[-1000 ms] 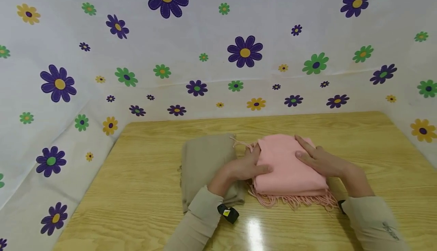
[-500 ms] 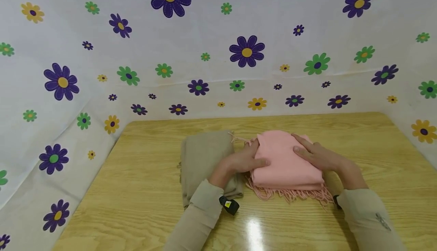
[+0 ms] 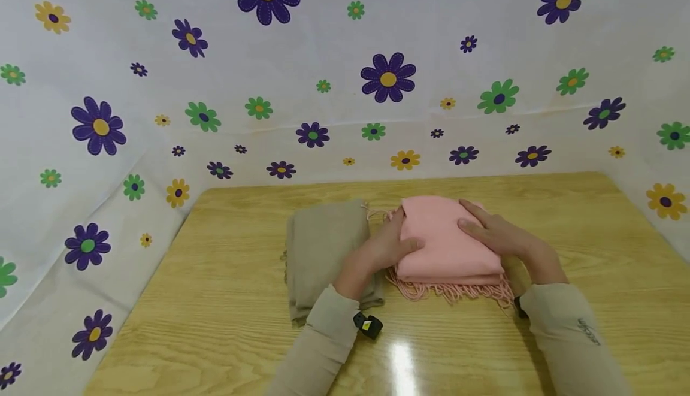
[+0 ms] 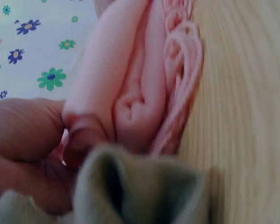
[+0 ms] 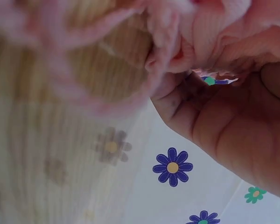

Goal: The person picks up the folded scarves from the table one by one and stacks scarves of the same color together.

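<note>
A folded pink scarf with a twisted fringe lies on the table between both hands. My left hand grips its left side, thumb on the top layer. From the right, my right hand holds the opposite side, its thumb also on top. In the left wrist view the thumb presses against the rolled fold of the pink scarf. The right wrist view has fingers curled at the underside of the pink scarf. A folded beige scarf lies to the left, partly behind the left wrist.
The wooden table reaches back to a white flower-printed cloth hanging behind and along both sides. A black strap sits at the left cuff. Pink fringe strands hang along the scarf's near edge.
Both hands and the pink scarf have shifted slightly away from me and a little to the left. Their hold looks the same. The beige scarf stays nearly in place.
</note>
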{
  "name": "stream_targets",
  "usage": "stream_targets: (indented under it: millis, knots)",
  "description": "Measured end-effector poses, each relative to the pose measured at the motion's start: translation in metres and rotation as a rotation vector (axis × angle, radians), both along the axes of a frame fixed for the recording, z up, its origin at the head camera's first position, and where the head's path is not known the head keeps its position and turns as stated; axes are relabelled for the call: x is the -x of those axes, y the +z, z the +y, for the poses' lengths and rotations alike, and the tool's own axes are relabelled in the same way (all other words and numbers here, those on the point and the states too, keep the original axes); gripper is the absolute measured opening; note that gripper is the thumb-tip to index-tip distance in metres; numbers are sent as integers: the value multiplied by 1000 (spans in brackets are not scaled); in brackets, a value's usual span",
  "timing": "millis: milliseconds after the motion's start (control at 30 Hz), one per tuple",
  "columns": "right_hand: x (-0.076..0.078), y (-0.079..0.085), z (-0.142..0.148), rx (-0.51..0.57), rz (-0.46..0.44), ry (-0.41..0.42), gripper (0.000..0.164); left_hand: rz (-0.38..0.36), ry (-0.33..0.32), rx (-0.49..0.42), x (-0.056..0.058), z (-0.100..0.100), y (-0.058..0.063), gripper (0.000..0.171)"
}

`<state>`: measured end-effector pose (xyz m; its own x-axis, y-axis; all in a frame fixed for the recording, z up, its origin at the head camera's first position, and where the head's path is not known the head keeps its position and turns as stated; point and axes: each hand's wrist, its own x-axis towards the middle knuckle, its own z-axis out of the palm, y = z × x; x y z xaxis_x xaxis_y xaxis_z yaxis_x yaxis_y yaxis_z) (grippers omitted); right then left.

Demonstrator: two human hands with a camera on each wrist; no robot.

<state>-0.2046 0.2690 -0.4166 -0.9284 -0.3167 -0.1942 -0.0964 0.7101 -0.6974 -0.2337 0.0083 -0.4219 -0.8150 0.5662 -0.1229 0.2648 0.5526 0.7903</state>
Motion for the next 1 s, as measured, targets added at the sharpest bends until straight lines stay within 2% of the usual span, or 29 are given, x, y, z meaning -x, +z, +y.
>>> stream_targets:
  millis: [133, 400, 533, 700, 867, 1000]
  knots:
    - [-6, 1, -1, 33, -13, -23, 79, 34, 63, 65, -8, 1, 4, 82]
    - [-20, 10, 7, 144, -99, -56, 92, 105, 83, 130, -19, -9, 12, 75]
    - [-23, 10, 7, 144, -76, -44, 91, 125, 55, 163, -24, -16, 20, 73]
    - [-25, 10, -2, 119, -12, -56, 86, 147, -19, 182, -30, -20, 24, 70]
    - [-27, 11, -6, 61, -9, -94, 84, 68, -9, 147, -36, -8, 14, 72]
    - [-30, 12, 3, 49, -32, -95, 84, 30, -6, 82, -44, 8, 3, 73]
